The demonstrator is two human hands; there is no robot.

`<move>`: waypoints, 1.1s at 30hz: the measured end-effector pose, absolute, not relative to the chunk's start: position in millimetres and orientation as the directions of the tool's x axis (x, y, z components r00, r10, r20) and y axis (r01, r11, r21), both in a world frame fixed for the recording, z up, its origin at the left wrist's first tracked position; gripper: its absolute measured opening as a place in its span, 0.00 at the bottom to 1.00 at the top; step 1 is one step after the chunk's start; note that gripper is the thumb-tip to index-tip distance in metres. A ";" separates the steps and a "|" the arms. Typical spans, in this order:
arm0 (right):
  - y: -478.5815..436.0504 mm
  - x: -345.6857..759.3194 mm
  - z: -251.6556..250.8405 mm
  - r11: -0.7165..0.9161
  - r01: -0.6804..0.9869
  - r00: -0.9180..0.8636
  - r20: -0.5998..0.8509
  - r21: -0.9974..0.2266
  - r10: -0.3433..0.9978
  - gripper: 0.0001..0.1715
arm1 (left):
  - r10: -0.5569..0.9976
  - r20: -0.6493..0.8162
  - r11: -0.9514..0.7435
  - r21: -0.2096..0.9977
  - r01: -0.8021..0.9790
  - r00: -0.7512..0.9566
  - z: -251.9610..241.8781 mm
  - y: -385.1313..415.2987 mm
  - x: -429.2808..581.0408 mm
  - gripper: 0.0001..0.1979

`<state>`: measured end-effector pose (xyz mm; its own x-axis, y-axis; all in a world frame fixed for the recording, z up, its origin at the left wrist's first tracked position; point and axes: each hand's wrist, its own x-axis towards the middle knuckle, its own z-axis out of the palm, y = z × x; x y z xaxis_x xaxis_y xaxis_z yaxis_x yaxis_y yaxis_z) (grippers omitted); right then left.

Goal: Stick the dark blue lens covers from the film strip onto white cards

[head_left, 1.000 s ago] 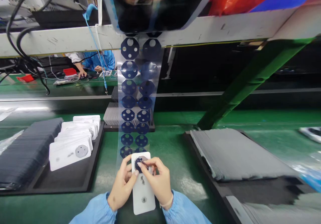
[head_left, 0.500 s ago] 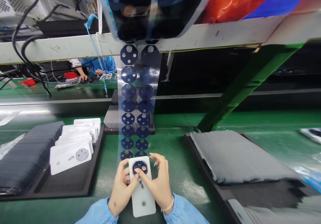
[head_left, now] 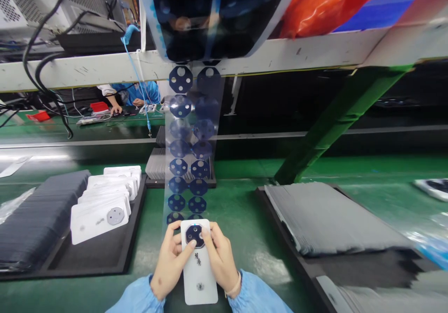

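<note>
White phone back cover (head_left: pixel 199 266) lies at six o'clock on the green bench (head_left: pixel 245 210), held between both hands. At its eight o'clock the left hand (head_left: pixel 170 264) curls against its edge, thumb beside the dark octagonal sticker (head_left: pixel 194 235). At four o'clock the right hand (head_left: pixel 219 261) clasps the opposite edge, thumb likewise pressing near the sticker.

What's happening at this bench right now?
A person in blue sleeves holds a white phone back cover over the green bench with both hands. The left hand and right hand grip its sides while both thumbs press on a dark octagonal lens sticker at its top. A clear strip of the same stickers hangs down just beyond. A black tray of white covers sits to the left.
</note>
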<state>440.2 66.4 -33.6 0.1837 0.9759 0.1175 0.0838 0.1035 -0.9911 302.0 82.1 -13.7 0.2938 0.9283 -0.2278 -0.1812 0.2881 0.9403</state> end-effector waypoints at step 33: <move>100.3 536.7 -52.8 -0.229 0.574 0.440 0.061 -0.786 0.896 0.38 | 0.928 0.337 0.087 0.219 0.972 -0.159 -25.9 156.2 119.9 0.34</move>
